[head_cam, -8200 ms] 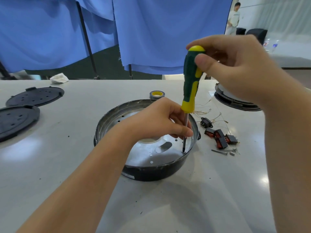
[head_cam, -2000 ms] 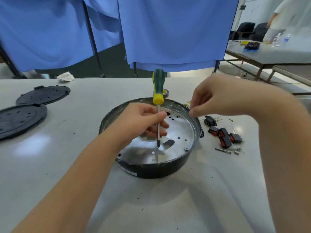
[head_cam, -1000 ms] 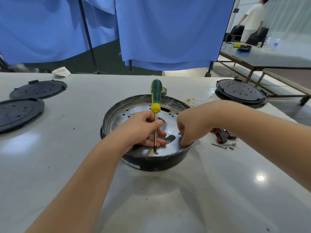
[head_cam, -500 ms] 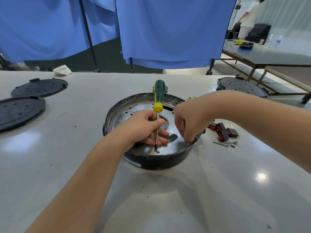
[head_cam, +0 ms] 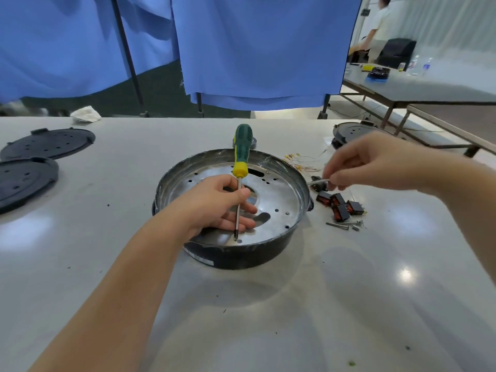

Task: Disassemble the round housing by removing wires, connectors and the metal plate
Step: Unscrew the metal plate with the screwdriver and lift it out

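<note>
Housing (head_cam: 236, 253) sits mid-frame on the table (head_cam: 349, 304); my left hand (head_cam: 214, 205) pinches the screwdriver (head_cam: 239, 181) upright on the plate (head_cam: 279, 194), my right hand (head_cam: 359, 165) pinches a screw (head_cam: 319, 181).

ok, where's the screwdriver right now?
Head view, centre: the screwdriver stands upright in the round housing, left hand pinching its shaft, tip on the metal plate.

Blue curtains (head_cam: 257, 49) hang on dark stands behind the grey table (head_cam: 295, 318). A second table (head_cam: 429, 89) stands at right, ceiling lights glinting.
</note>
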A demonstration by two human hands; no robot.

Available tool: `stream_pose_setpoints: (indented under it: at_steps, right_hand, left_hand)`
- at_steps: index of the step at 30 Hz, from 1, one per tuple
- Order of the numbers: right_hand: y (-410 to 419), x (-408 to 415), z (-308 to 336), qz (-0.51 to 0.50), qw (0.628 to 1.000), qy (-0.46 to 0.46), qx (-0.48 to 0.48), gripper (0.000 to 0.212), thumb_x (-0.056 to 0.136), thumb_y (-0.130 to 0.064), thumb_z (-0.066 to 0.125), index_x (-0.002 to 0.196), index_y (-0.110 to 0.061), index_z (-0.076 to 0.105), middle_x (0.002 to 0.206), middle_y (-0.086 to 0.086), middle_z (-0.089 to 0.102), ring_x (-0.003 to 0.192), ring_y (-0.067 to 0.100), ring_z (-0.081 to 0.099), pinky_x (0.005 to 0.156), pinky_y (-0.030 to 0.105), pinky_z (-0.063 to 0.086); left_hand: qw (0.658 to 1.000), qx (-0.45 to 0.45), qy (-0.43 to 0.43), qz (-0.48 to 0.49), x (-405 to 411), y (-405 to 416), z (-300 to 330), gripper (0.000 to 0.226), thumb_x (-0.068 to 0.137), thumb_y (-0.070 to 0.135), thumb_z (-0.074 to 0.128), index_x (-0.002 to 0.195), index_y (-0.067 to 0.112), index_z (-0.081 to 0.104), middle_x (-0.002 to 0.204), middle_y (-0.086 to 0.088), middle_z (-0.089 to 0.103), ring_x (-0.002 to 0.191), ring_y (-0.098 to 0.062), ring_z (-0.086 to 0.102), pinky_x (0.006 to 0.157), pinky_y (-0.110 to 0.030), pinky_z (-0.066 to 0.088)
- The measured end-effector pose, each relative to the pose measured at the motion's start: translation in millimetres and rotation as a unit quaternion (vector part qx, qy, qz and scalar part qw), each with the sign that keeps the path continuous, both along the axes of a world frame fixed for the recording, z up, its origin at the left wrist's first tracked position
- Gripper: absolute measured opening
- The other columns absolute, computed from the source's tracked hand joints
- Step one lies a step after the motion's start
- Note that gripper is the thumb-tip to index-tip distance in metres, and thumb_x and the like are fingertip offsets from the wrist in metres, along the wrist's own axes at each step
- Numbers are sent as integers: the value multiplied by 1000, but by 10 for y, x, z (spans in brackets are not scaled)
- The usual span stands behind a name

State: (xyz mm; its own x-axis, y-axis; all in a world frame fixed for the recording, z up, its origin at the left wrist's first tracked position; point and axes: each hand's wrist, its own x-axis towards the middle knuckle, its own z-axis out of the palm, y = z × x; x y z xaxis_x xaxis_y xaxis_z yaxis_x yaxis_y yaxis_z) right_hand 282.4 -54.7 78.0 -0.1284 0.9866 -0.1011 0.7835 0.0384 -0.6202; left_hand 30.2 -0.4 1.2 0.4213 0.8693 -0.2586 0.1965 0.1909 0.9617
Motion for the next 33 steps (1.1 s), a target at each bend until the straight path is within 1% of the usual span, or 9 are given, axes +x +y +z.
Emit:
stream_pose_setpoints:
  at_steps: [4,8,11,16,22,24,28,31,33]
  right_hand:
    - [-168,199,-411,-67,996,-18,47,17,83,-11,65,77,-26,72,73,-7,74,74,12,69,75,30,55]
    - [-215,198,-837,-109,989,1,104,16,82,-5,64,77,-19,71,74,-3,72,72,16,68,69,24,54]
    - [-249,189,-1078,-113,980,-40,161,13,80,-7,66,80,-20,71,75,-8,69,71,5,62,66,15,46]
    - [-308,204,-1235,-90,955,-161,232,9,80,-15,66,85,-22,70,81,-5,65,80,15,56,70,32,47]
    - [-299,226,-1297,-75,949,-178,251,7,82,-14,67,85,-17,71,90,-4,63,88,16,53,71,24,39]
    - [-290,185,-1258,-94,953,-109,265,9,82,-10,66,86,-16,71,88,-3,61,83,12,54,70,18,38]
    - [-262,-52,-968,-147,936,158,280,15,88,-10,63,89,-24,67,83,-5,67,69,9,60,63,18,49]
    - [-209,-311,-677,-130,906,307,259,14,93,-16,57,104,-19,63,87,2,71,74,7,66,67,19,54]
    - [-144,-472,-518,-107,901,361,216,24,94,-25,55,118,-19,55,91,0,71,78,7,68,71,21,56]
  left_hand:
    - [1000,0,3,1,2,-7,5,13,97,18,54,87,11,53,77,-8,75,65,-27,74,50,-25,56]
    - [1000,4,6,3,4,-11,11,12,97,18,55,87,11,53,79,-9,76,68,-28,74,51,-26,56]
    - [1000,7,7,1,-4,-17,6,12,97,18,54,88,11,53,81,-10,76,69,-28,74,51,-25,56]
    - [1000,9,7,-3,-14,-13,0,12,97,18,54,88,10,54,82,-10,76,71,-29,74,52,-26,57]
    - [1000,14,1,-5,-22,-8,-6,12,96,18,56,87,10,55,82,-11,76,71,-28,74,52,-27,57]
    - [1000,25,-7,-9,-23,-10,-7,12,95,17,57,87,8,56,79,-10,75,68,-27,73,52,-29,57]
    - [996,66,-24,-45,-26,-43,50,12,92,18,60,89,7,63,73,-7,71,66,-22,72,55,-29,57]
    - [993,80,-45,-69,-4,-105,144,22,80,26,67,90,7,68,71,-5,69,63,-19,70,57,-27,57]
    - [991,91,-48,-83,27,-162,214,33,74,32,69,93,5,71,70,-5,68,61,-19,69,58,-26,56]
